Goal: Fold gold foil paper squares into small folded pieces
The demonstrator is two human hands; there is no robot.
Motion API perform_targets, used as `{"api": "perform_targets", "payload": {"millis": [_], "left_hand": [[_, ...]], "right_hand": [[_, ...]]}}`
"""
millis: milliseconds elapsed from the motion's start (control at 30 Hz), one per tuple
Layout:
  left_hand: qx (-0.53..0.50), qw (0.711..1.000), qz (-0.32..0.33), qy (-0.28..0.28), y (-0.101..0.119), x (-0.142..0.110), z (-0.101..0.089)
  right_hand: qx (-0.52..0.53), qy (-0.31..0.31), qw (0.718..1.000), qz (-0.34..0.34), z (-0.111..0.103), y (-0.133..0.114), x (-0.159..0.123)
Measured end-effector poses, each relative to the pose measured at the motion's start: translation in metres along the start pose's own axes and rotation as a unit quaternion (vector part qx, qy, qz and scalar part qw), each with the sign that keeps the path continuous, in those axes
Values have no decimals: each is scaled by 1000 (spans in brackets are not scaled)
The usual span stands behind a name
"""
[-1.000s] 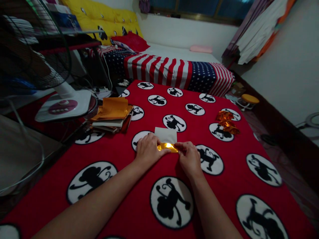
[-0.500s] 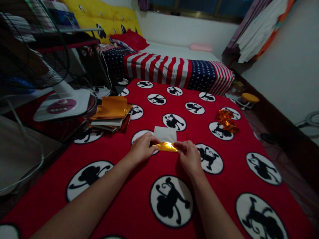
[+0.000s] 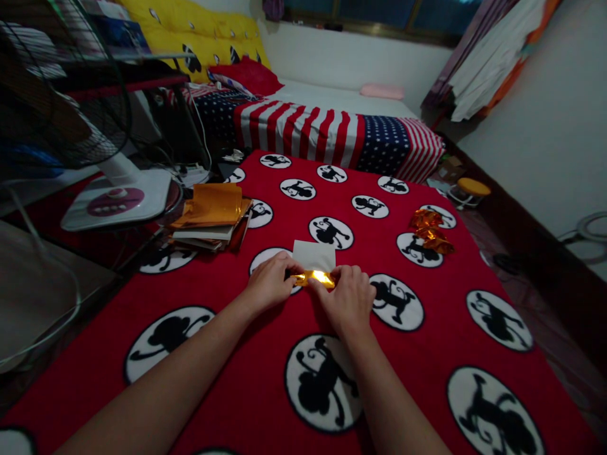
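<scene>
A sheet of foil paper lies before me, its pale back (image 3: 313, 254) facing up and its near edge folded over into a shiny gold strip (image 3: 318, 278). My left hand (image 3: 271, 279) pinches the left end of that strip between thumb and fingers. At the right end, my right hand (image 3: 349, 296) grips the strip, fingers curled behind it and thumb laid along the gold front toward the middle. The sheet rests on a red blanket (image 3: 246, 373) printed with black monkeys in white circles.
To the left sits a stack of gold and pale paper sheets (image 3: 211, 212). Crumpled orange-gold foil (image 3: 430, 230) lies at the right. A fan's white base (image 3: 116, 199) stands left of the blanket. Behind is a bed with a striped, starred cover (image 3: 303, 133); a yellow-topped stool (image 3: 473, 186) stands right.
My right thumb has slid left along the gold strip, and the right hand has turned and come slightly inward. My left hand has stayed in place.
</scene>
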State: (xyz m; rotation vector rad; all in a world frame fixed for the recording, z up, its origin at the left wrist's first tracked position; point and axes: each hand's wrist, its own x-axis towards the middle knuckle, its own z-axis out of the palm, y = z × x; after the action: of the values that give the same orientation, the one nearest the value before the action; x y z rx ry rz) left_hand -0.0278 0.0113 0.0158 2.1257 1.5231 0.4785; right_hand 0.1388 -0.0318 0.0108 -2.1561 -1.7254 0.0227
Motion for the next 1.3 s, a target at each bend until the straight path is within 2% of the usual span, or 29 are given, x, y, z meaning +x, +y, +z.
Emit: {"api": "perform_targets", "payload": {"millis": [167, 333, 467, 633, 867, 1033, 1133, 1300], "left_hand": [[17, 1000, 1, 3, 0, 0, 1], [18, 1000, 1, 10, 2, -1, 0], [40, 998, -26, 47, 12, -3, 4], [84, 991, -37, 99, 21, -3, 16], [57, 997, -9, 48, 11, -2, 9], [15, 1000, 2, 17, 3, 0, 4], [1, 1000, 6, 24, 0, 1, 4], [-8, 998, -39, 56, -2, 2, 6]], "right_hand": [[8, -13, 1000, -6, 1, 5, 0], [84, -60, 995, -16, -3, 20, 4], [130, -71, 989, -24, -3, 28, 6], [138, -64, 988, -22, -2, 27, 5], [81, -38, 996, -7, -4, 16, 2], [104, -60, 993, -17, -3, 22, 4], [115, -61, 991, -9, -2, 27, 6], [100, -80, 992, 14, -4, 27, 17]]}}
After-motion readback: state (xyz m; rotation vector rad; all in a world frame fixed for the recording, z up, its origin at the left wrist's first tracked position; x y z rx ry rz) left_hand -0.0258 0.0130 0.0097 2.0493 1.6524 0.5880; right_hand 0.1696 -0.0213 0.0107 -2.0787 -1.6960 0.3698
